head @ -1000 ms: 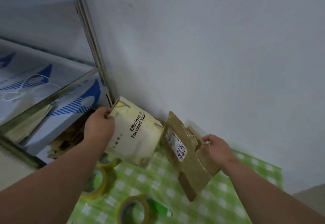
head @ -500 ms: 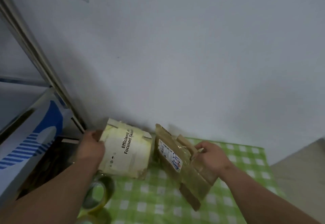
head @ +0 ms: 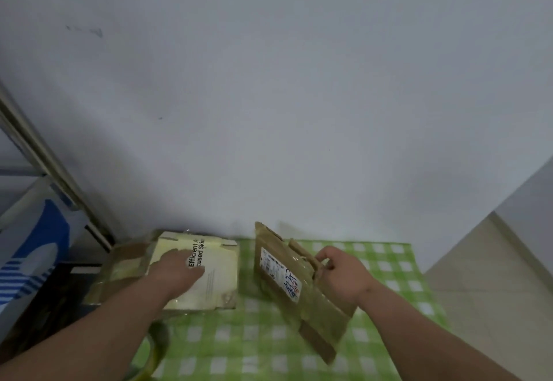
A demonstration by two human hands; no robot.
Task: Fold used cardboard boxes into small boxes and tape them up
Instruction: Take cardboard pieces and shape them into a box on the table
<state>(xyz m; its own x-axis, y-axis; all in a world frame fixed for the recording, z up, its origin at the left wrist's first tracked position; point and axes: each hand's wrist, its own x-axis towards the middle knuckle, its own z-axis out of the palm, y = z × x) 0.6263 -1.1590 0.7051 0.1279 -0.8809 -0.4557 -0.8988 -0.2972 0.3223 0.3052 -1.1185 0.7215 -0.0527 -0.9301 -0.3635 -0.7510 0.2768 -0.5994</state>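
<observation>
1. Flatly, the left hand [head: 176, 273] lies palm-down on the pale printed box [head: 206, 273], fingers straight and close together over its black lettering.
2. That box sits at the far left corner of the green checked tablecloth [head: 389, 261], against the wall [head: 284, 96].
3. The right hand [head: 344, 276] pinches a flap of the brown labelled box [head: 299, 288], tilted near the cloth's far edge.
4. A tape roll [head: 155, 350] stands at the near left edge, beneath the left forearm.
</observation>
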